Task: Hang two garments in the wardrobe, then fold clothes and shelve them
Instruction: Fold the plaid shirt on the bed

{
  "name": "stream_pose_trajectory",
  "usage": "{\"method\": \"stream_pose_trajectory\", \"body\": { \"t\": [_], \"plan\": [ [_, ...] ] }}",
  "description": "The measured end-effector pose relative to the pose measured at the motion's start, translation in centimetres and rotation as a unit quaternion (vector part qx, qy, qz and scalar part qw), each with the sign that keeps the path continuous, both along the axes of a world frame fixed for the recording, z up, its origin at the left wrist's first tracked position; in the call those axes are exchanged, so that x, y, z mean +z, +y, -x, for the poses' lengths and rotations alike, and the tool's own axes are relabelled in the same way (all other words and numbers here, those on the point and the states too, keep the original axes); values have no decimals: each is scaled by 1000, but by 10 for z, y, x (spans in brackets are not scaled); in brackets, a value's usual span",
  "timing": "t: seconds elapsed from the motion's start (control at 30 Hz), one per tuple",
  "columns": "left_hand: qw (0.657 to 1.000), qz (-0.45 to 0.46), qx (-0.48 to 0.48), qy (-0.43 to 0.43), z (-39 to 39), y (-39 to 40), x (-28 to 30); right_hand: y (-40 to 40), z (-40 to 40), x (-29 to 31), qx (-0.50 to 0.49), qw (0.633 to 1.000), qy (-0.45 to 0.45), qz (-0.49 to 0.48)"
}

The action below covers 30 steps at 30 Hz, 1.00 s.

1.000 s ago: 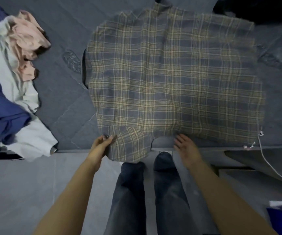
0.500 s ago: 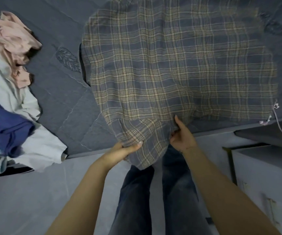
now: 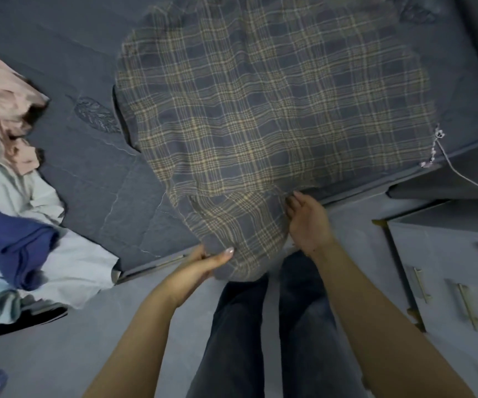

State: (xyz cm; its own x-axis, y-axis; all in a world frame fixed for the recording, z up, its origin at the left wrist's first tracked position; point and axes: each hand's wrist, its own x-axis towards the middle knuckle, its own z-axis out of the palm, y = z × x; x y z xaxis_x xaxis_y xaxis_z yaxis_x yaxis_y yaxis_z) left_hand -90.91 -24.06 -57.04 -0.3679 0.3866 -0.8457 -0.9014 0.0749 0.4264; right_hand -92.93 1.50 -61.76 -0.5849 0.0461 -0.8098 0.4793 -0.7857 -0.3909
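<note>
A plaid shirt [image 3: 263, 110] lies spread on a grey bed [image 3: 88, 173], its near hem hanging over the bed's edge. The left hand [image 3: 203, 264] pinches the hanging corner, thumb on top of the cloth. The right hand [image 3: 308, 222] holds the hem at the bed's edge, palm turned toward the shirt (its fingertips are partly hidden in the fold). To the left on the bed sits a pile of clothes [image 3: 16, 202], pink, white and blue. A drawer unit [image 3: 447, 268] stands at right on the floor, and a thin cord [image 3: 456, 172] runs past the shirt's right corner. Dark trouser legs [image 3: 272, 334] show below.

Left grip [image 3: 203, 261] pinching; right grip [image 3: 308, 222] loosely curled, forearms outstretched.
</note>
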Motion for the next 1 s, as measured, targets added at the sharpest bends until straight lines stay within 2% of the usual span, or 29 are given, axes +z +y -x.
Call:
{"method": "stream_pose_trajectory", "body": {
  "t": [0.07, 0.13, 0.2, 0.27, 0.33, 0.4, 0.5, 0.6, 0.67, 0.7, 0.77, 0.83, 0.87, 0.93, 1.0],
  "plan": [
    [998, -14, -62, -20, -14, 0, -5, 1, 5, 0, 1, 1000, 1, -5],
    [995, -23, -79, -53, -28, 5, -7, -2, 6, -1, 37, 999, -22, -29],
    [995, 3, -41, -91, -41, 11, -8, -8, -4, 0, 144, 987, -40, -65],
    [990, -3, 42, -137, -54, 14, -13, -13, -21, 1, 269, 959, -57, -64],
    [979, -28, 80, -188, -62, 18, -10, -14, -39, 3, 330, 940, -57, -62],
    [972, -38, 46, -228, -69, 23, -4, -10, -53, 8, 321, 943, -56, -72],
    [968, -43, -49, -242, -79, 29, -4, -1, -64, 17, 297, 950, -51, -82],
    [971, 3, -102, -217, -87, 36, -10, 11, -69, 21, 296, 949, -47, -101],
    [975, 67, -81, -195, -89, 41, -15, 15, -71, 22, 337, 932, -60, -121],
    [977, 105, -53, -180, -89, 41, -17, 14, -72, 22, 378, 912, -76, -142],
    [973, 182, 26, -143, -85, 38, -24, 11, -76, 17, 484, 845, -125, -190],
    [962, 215, 116, -120, -72, 32, -30, 9, -84, 4, 561, 785, -152, -217],
    [958, 217, 152, -109, -62, 29, -32, 8, -87, -1, 580, 766, -136, -239],
    [953, 220, 194, -73, -38, 24, -39, 5, -83, -6, 571, 753, -77, -317],
    [946, 229, 228, -32, -8, 18, -45, 0, -69, -6, 509, 769, -29, -384]
  ]
}}
